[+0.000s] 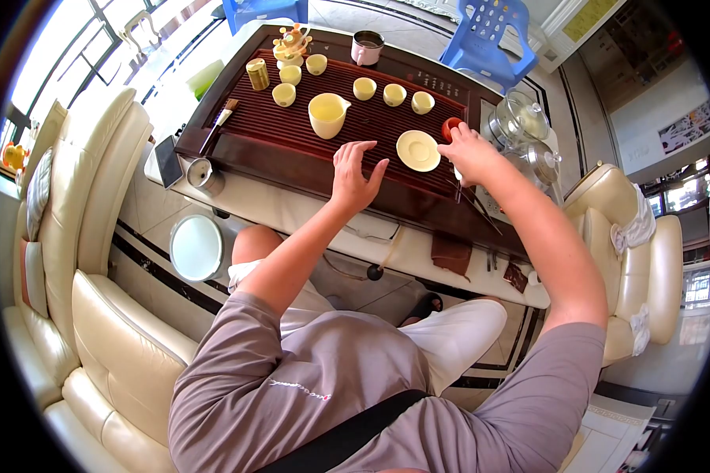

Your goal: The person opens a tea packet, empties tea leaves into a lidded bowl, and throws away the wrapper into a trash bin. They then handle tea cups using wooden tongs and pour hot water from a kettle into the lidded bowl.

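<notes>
On the dark slatted tea tray (244,130) stands a pale pitcher (328,117) with yellowish liquid in it. My left hand (356,175) hovers just below the pitcher, fingers apart and holding nothing. At the tray's right side, my right hand (469,154) is closed near a small red object (450,128); something white shows under its fingers, too hidden to name. Directly left of that hand lies a cream saucer (418,150). Three small cups (394,95) are lined up behind the saucer, and three more cups (284,94) stand left of the pitcher.
Glass pots (521,117) stand right of the tray. Behind are a pink mug (367,49) and a figurine (292,41). A gold tin (257,74), a brush (227,112), a phone (168,162) and a metal cup (203,175) are at left. A bin (196,248) stands below.
</notes>
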The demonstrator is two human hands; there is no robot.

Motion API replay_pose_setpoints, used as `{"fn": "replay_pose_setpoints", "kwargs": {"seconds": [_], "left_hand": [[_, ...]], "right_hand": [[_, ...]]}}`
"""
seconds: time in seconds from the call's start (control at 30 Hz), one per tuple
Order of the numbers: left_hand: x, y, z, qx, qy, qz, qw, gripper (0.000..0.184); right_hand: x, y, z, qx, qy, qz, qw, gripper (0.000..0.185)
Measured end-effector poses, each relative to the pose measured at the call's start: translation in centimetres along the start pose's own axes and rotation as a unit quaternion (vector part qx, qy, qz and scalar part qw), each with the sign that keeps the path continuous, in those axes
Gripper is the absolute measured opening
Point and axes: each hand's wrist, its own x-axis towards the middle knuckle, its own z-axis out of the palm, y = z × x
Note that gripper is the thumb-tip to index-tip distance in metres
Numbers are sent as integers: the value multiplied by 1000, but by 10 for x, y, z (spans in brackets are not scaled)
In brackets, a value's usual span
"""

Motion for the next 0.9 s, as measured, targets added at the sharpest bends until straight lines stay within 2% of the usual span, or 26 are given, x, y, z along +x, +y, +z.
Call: {"fn": "replay_pose_setpoints", "kwargs": {"seconds": [0.13, 0.23, 0.3, 0.57, 0.73, 0.83, 0.9], "left_hand": [[0, 0, 0, -2, 3, 5, 1000, 36], [-1, -1, 1, 1, 4, 5, 1000, 36], [0, -1, 0, -1, 1, 2, 1000, 36], [1, -1, 0, 2, 10, 18, 1000, 37], [1, -1, 1, -2, -26, 13, 1000, 28], [2, 0, 3, 10, -35, 9, 999, 24], [2, 1, 2, 12, -38, 10, 999, 23]], "right_hand": [[2, 2, 0, -11, 15, 4, 1000, 69], [3, -2, 1, -45, -14, -7, 999, 67], [3, 0, 3, -52, 32, -6, 998, 67], [4, -10, 2, -27, 15, -28, 999, 58], [8, -1, 1, -19, 62, -10, 998, 59], [9, -8, 4, -34, 40, -18, 998, 62], [10, -6, 6, -26, 63, -15, 998, 64]]}}
